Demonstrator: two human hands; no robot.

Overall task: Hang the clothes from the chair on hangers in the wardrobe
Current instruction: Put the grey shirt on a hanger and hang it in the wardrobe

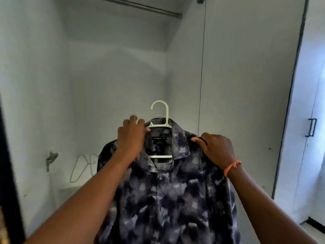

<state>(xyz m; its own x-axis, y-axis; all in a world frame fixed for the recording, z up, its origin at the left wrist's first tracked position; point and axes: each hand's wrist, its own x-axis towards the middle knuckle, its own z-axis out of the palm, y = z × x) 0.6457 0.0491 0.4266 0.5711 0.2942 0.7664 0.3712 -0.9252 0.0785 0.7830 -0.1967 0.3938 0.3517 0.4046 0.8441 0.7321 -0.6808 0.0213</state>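
Observation:
A dark blue shirt [168, 194] with a pale cloud pattern hangs on a white plastic hanger [160, 118], held up in front of the open wardrobe. My left hand [131, 136] grips the hanger's left arm together with the shirt's collar. My right hand [217, 148] pinches the shirt's right shoulder. The hanger's hook points up, well below the metal wardrobe rail [146, 6] at the top. The chair is not in view.
Inside the wardrobe, spare wire hangers [82, 166] lean against the back wall at lower left. A small metal fitting [51, 158] sticks out of the left wall. The wardrobe's right door [246, 85] is closed; a black handle [312, 127] sits further right.

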